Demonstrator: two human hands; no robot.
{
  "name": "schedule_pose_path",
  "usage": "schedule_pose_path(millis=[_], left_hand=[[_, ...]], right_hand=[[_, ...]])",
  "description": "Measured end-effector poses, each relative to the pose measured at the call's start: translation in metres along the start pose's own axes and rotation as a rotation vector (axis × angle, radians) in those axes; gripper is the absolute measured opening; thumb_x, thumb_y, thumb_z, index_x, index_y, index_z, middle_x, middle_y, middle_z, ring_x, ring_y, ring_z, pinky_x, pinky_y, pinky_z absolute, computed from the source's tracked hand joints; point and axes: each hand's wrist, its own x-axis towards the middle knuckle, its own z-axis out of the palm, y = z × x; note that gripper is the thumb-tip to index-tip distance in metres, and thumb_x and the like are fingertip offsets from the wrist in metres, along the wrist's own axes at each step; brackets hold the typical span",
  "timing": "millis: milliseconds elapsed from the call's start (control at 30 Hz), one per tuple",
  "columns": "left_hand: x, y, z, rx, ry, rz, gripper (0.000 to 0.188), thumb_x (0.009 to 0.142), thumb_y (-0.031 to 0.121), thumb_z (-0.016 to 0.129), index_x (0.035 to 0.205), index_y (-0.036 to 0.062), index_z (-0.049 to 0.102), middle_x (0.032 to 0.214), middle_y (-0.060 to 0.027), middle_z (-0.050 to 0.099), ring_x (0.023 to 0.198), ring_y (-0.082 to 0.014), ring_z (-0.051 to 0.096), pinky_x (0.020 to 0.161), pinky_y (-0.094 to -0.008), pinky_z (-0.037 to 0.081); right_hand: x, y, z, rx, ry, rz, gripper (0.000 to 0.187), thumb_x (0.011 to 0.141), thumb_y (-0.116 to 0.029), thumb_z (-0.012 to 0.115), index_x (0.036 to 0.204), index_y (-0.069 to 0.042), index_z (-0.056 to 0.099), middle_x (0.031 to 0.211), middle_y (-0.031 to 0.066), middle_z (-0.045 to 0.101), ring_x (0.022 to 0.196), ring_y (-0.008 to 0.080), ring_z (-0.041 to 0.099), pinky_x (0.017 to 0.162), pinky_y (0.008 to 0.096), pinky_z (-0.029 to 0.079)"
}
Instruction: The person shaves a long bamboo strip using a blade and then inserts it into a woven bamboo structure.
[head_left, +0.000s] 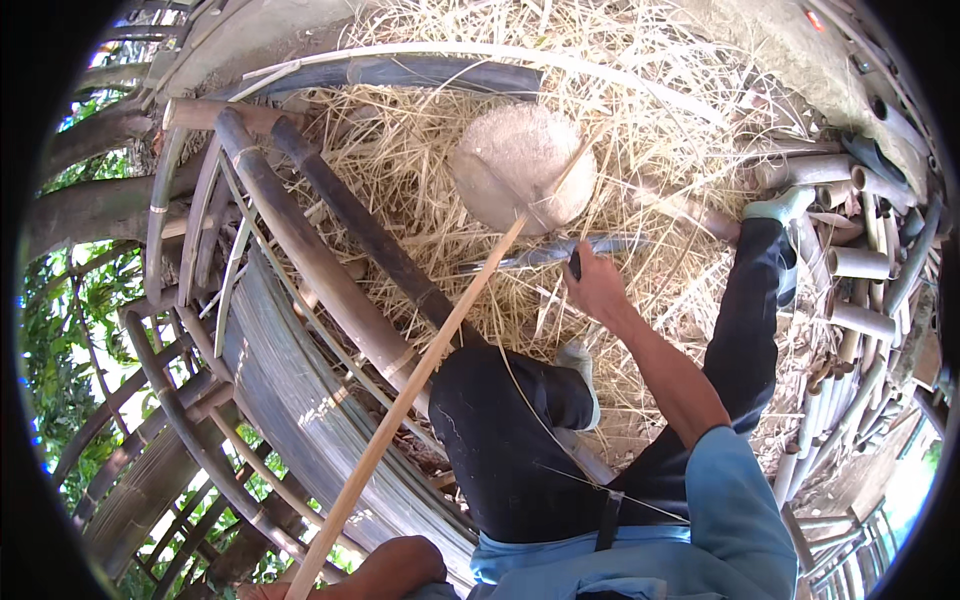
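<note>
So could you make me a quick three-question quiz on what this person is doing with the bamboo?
1. True or false: the right hand has its grip on a blade with a dark handle.
2. What does the far tip of the long bamboo strip rest against? A) the round wooden block B) the stacked bamboo tubes C) the blue shirt
3. Fill in: the ground under the block is covered with dry ____.

Key: 1 true; 2 A; 3 straw. The left hand at the lower edge holds the strip's near end.
</note>
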Motion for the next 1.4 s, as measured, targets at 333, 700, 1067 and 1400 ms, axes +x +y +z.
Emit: schedule_pose_path(millis=[333, 700, 1067, 1400], left_hand=[[-0.01, -0.014, -0.002, -0.471, -0.055, 0.064, 0.042, 0.106, 0.03, 0.041, 0.067, 0.0167, 0.036, 0.048, 0.0103, 0.026, 0.036, 0.0005, 0.022, 0.035, -0.019, 0.014], [0.0, -0.01, 0.0, -0.42, 0.067, 0.06, 0.05, 0.106, 0.055, 0.039, 0.076, 0.0144, 0.044, 0.053, 0.0068, 0.036, 0.038, -0.0028, 0.03, 0.035, -0.0189, 0.023], [-0.01, 0.016, -0.004, 0.005, 0.228, -0.099, 0.046, 0.108, 0.048, 0.035, 0.084, 0.0105, 0.046, 0.065, 0.0048, 0.025, 0.054, -0.009, 0.023, 0.047, -0.0265, 0.02], [-0.004, 0.013, -0.007, 0.248, 0.34, -0.008, 0.043, 0.108, 0.047, 0.037, 0.08, 0.0145, 0.043, 0.064, 0.0067, 0.024, 0.049, -0.0062, 0.02, 0.042, -0.0236, 0.019]], right_hand=[[-0.092, -0.118, -0.053, 0.18, 0.096, -0.611, 0.021, 0.09, -0.019, 0.068, 0.099, -0.007, 0.053, 0.074, 0.0175, 0.064, 0.058, 0.0367, 0.064, 0.048, 0.0454, 0.05], [0.009, 0.017, 0.003, -0.12, 0.026, 0.016, 0.033, 0.092, -0.03, 0.063, 0.111, -0.006, 0.051, 0.084, 0.0251, 0.069, 0.079, 0.0476, 0.066, 0.068, 0.0574, 0.051], [-0.131, -0.163, -0.08, 0.207, 0.156, -0.582, 0.028, 0.091, -0.022, 0.07, 0.104, -0.005, 0.052, 0.074, 0.0139, 0.064, 0.056, 0.0289, 0.065, 0.049, 0.0394, 0.053], [-0.057, -0.089, -0.023, 0.172, -0.027, -0.184, 0.028, 0.095, -0.025, 0.065, 0.103, -0.004, 0.048, 0.079, 0.02, 0.066, 0.063, 0.0382, 0.066, 0.053, 0.0461, 0.054]])
